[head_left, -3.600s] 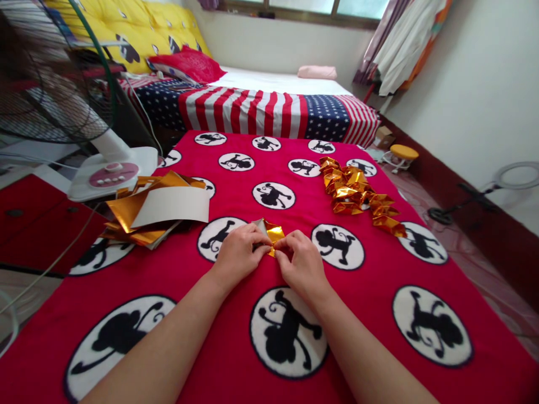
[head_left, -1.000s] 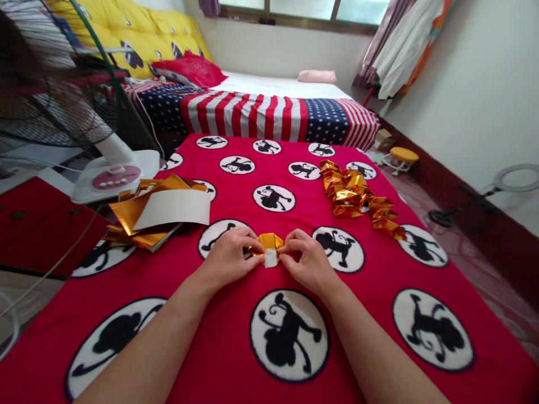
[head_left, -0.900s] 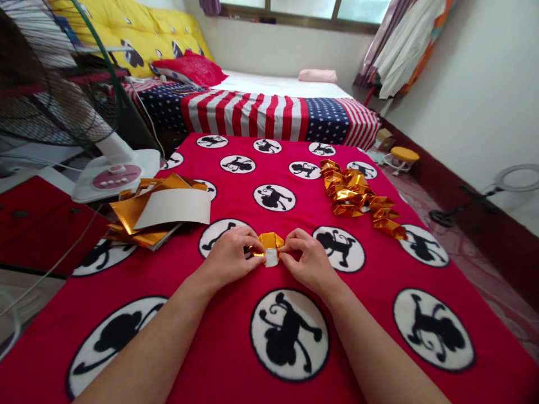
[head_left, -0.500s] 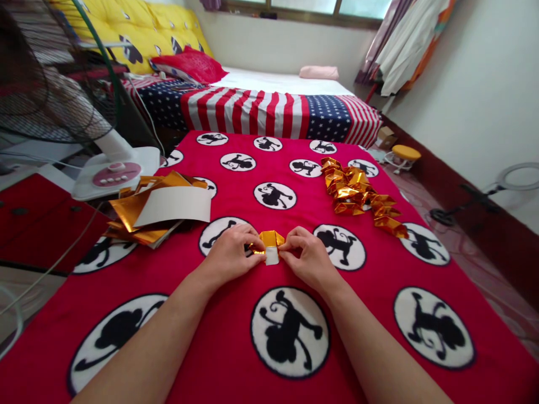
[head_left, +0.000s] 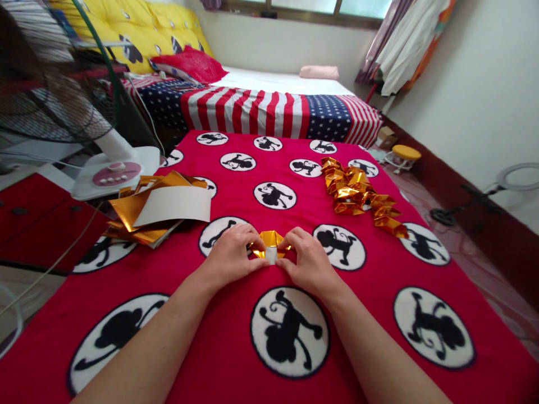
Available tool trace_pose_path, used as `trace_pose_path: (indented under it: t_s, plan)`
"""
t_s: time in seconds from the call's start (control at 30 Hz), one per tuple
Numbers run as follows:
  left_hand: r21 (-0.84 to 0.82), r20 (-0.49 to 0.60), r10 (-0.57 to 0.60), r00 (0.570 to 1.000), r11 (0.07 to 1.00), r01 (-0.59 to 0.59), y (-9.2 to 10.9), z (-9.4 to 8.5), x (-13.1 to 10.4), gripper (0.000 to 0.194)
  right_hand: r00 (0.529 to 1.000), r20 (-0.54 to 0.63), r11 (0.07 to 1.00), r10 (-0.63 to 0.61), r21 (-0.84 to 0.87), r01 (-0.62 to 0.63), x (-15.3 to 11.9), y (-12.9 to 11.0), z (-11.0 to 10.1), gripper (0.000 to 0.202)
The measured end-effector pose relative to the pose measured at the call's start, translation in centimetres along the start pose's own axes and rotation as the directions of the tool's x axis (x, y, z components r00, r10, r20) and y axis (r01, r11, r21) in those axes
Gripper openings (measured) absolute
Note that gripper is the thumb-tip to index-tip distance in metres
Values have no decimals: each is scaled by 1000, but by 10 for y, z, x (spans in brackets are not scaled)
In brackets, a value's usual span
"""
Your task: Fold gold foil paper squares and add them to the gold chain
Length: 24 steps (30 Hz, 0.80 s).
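A small piece of gold foil paper [head_left: 269, 239], partly folded, lies on the red cloth between my hands, its white underside showing at the near edge. From the left, my left hand [head_left: 233, 251] pinches one end, thumb at the white part and fingers behind. My right hand [head_left: 306, 257] grips the opposite end in the same way, thumb close to the left one. Farther off to the right lies a cluster of folded gold paper pieces [head_left: 356, 191]. A loose stack of flat gold sheets [head_left: 126, 210] rests at the left, with a white-faced sheet [head_left: 174, 206] on top.
The red cloth [head_left: 236, 191] bears white circles with black monkey figures. An electric fan [head_left: 115, 174] stands at the left beside the paper stack. Beyond the cloth is a bed with a striped and starred cover [head_left: 252, 112]. A yellow stool [head_left: 406, 152] stands on the floor at right.
My thumbs have moved inward over the white part, closer together. The fingers now curl over the gold ends; the paper stays in about the same place.
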<state>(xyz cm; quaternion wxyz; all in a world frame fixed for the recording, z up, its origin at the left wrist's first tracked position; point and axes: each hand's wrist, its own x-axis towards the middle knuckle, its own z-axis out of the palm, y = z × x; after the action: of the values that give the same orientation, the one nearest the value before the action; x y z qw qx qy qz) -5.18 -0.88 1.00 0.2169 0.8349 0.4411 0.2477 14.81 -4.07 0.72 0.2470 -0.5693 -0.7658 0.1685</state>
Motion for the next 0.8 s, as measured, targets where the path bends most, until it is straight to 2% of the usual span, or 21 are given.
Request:
trace_pose_path:
  t_s: [0.2,0.37,0.8]
  plan:
    - [-70,69,-9,998,997,14,-6,-4,1,22,996,82,998,21,50,-26,1,0,-9,33]
    - [-116,147,11,989,993,7,-7,-13,2,19,991,132,980,-32,201,5,2,9,-16,28]
    - [-50,82,59,995,997,-55,-5,-9,-1,14,998,34,959,-53,280,41,1,14,-8,19]
